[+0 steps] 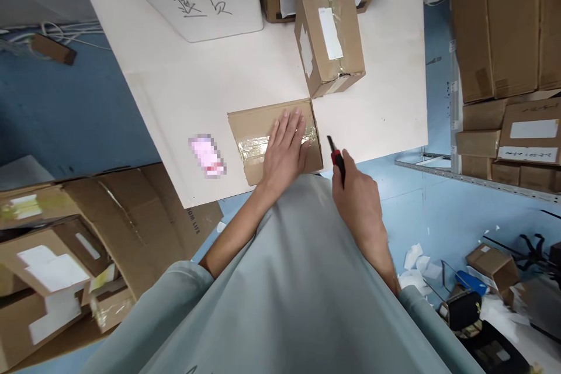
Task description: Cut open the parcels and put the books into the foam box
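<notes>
One big white table is being used, with a white foam bin with black writing parked at its far left. A brown taped cardboard carton is stood right of the table's middle, and a flat brown cardboard box is laid at its near edge, pinned by the left hand, palm down, fingers nearly together. Just off that edge, the right hand's fingers are clamped round a slim red-and-black cutter, blade pointed over the tabletop.

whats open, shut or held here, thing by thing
flat brown cardboard box: taped across, looks shut
tall brown cardboard box: taped, looks shut
white foam box: open-topped
red-and-black utility knife: blade out, held
left hand: open, resting on flat box
right hand: closed around knife
blurred pink thing: cannot tell
</notes>
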{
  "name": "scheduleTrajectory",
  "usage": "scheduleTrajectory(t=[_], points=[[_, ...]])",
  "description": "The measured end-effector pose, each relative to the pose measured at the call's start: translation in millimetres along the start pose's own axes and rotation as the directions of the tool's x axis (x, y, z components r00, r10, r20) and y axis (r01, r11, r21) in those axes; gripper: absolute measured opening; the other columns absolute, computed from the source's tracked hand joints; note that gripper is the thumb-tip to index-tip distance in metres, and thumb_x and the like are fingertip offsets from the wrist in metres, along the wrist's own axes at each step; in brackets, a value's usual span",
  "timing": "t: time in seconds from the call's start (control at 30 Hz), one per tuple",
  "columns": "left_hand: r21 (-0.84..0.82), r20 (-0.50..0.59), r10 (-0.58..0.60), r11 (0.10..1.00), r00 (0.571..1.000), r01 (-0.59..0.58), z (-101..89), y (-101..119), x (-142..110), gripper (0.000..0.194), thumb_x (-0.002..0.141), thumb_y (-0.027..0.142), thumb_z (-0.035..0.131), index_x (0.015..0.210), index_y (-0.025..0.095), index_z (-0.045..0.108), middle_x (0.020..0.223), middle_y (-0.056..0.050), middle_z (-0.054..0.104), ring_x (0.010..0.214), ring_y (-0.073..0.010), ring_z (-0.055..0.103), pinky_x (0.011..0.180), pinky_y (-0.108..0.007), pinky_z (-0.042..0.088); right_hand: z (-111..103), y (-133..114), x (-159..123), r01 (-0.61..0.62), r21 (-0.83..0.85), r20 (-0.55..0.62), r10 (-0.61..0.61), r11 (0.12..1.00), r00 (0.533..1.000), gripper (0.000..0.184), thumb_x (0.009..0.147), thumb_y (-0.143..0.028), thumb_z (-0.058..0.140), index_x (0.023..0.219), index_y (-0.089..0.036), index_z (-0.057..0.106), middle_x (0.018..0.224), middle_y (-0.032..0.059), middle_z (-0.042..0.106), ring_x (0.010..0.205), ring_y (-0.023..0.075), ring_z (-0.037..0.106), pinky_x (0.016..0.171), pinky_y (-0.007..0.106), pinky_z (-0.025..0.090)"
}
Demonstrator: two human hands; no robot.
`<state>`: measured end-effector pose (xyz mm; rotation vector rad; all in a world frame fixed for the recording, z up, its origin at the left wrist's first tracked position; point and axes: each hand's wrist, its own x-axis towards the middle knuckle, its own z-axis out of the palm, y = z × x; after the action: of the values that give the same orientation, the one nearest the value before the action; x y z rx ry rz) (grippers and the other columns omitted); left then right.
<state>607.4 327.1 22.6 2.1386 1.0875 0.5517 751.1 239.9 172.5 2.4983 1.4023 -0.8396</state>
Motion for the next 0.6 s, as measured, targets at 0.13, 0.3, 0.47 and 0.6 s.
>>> scheduleTrajectory(t=[0.13,0.3,0.47,0.6], points=[[0.023,-0.004,0.008,1.0,1.0,-0.008,-29.3,-15,-19,0.066,0.123,0.052,0.031,0.183,0.024,0.033,0.188,-0.015,0.035,0.18,-0.0326,0.02,0.147,-0.063,0.015,28,38,52,0.02,0.265,-0.085,0.003,0.964,0.996,0.034,0.118,-0.039,0.043,0.123,-0.019,0.07,0.103,0.0136,0.084,0.09,0.0302,0.081,0.083,0.04,0.061],[0.078,-0.004,-0.045,0.996,0.999,0.045,-66.9,-43,-54,0.071,0.122,0.058,0.029,0.185,0.027,0.025,0.189,-0.014,0.033,0.18,-0.0318,0.019,0.147,-0.062,0.017,107,67,154,-0.019,0.635,0.046,-0.013,0.772,0.999,0.028,0.116,-0.042,0.048,0.12,-0.02,0.064,0.114,0.0105,0.082,0.089,0.0188,0.079,0.07,0.028,0.064],[0.11,-0.005,-0.158,0.981,0.987,0.157,-93.4,-64,-81,0.078,0.12,0.065,0.029,0.186,0.025,0.018,0.191,-0.015,0.028,0.18,-0.0334,0.021,0.146,-0.062,0.021,161,63,203,-0.059,0.671,0.18,-0.085,0.739,0.98,0.016,0.113,-0.032,0.053,0.112,-0.019,0.063,0.115,0.01,0.078,0.096,0.0175,0.077,0.071,0.027,0.066],[0.103,-0.049,-0.216,0.97,0.975,0.22,-103.6,-59,-90,0.077,0.12,0.066,0.028,0.186,0.026,0.021,0.191,-0.014,0.029,0.178,-0.0333,0.027,0.146,-0.058,0.025,174,49,209,-0.067,0.76,0.224,-0.163,0.647,0.961,0.018,0.113,-0.035,0.052,0.111,-0.02,0.061,0.114,0.0076,0.077,0.088,0.0145,0.075,0.072,0.028,0.068]])
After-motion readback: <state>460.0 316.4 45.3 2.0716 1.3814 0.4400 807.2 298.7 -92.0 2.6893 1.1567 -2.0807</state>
